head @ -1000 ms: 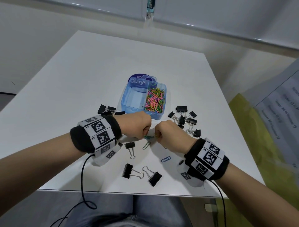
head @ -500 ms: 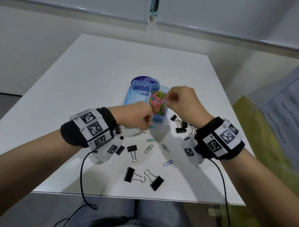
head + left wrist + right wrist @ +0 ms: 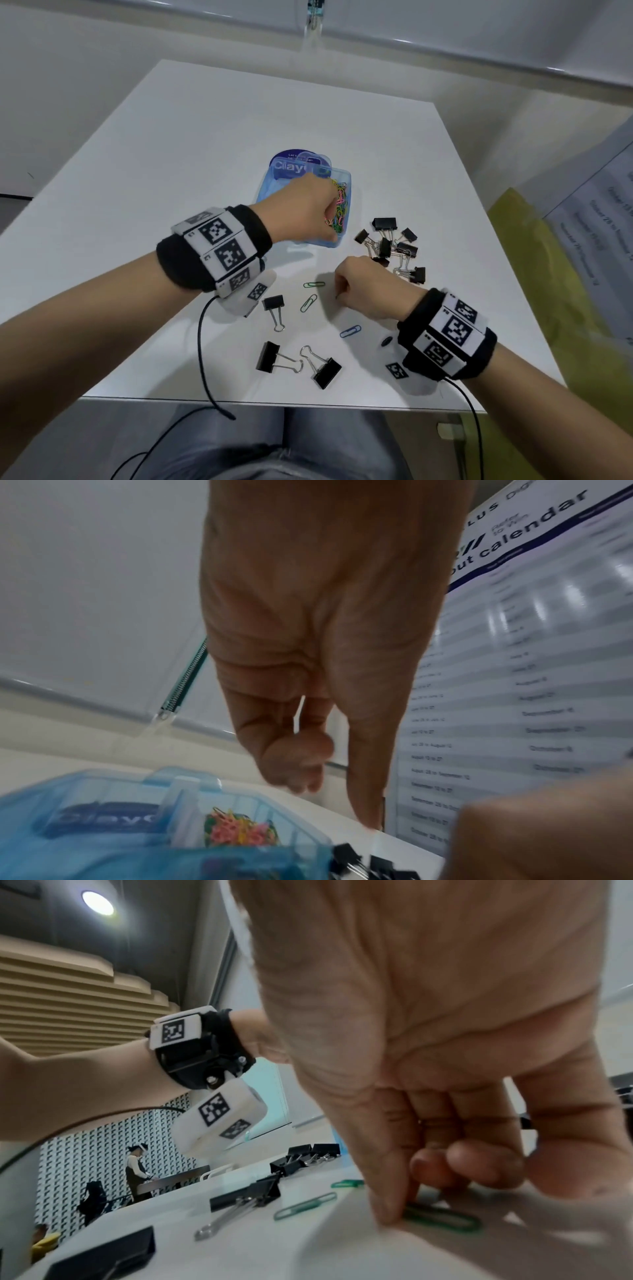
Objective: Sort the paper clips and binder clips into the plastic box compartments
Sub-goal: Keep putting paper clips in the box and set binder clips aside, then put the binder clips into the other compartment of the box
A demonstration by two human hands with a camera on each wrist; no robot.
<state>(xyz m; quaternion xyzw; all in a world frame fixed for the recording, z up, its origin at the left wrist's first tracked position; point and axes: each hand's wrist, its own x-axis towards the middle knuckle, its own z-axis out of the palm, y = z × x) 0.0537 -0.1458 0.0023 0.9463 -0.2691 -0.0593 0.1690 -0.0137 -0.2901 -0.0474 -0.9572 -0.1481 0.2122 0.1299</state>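
Observation:
The blue plastic box (image 3: 337, 241) stands mid-table, with colourful paper clips (image 3: 342, 205) in its right compartment. My left hand (image 3: 329, 219) hovers over that compartment. In the left wrist view its fingers (image 3: 298, 761) are curled, the thumb stands apart, and no clip shows between them. My right hand (image 3: 339, 294) is down on the table in front of the box. There the thumb (image 3: 383, 1204) and fingers pinch a dark green paper clip (image 3: 441, 1218) that lies flat.
Two green paper clips (image 3: 314, 284) (image 3: 308, 302) and a blue one (image 3: 350, 331) lie loose between my hands. A pile of black binder clips (image 3: 394, 246) sits right of the box. Three more (image 3: 274, 306) (image 3: 270, 358) (image 3: 325, 370) lie near the table's front edge.
My left hand rose from the table to above the box's paper clip compartment. My right hand came back from the box down to the table and onto a green clip.

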